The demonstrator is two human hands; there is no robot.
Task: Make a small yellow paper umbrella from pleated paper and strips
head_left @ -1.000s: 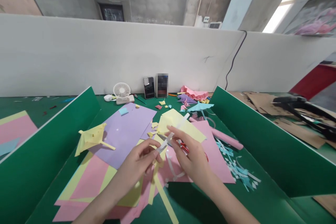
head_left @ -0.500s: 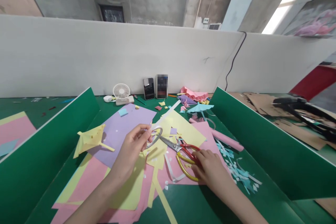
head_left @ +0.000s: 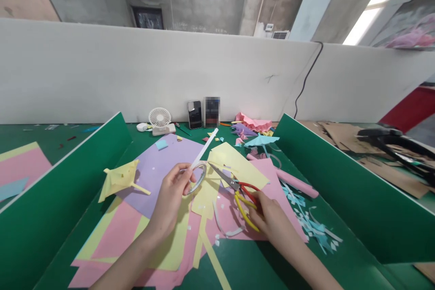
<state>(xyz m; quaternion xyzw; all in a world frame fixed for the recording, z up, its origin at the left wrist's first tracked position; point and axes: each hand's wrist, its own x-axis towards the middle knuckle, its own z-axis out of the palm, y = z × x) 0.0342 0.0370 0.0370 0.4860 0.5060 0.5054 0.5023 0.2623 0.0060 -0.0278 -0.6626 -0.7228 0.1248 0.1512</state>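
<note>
White strip [head_left: 205,147] pinched in my left hand [head_left: 171,192] slants toward upper right; my right hand [head_left: 272,219] grips scissors [head_left: 235,186], blades pointing at it.

Holds a looped white strip [head_left: 207,145] in left hand [head_left: 171,192]. Grips red-and-yellow scissors [head_left: 234,186] by the handles with right hand [head_left: 272,219], blades aimed toward the strip. Works over pink, yellow and purple paper sheets [head_left: 163,163] on green worktop [head_left: 244,263].

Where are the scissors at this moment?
In the head view, the scissors are just right of centre over pink paper, handles in the right hand, blades pointing at the tape roll in the left hand.
</note>
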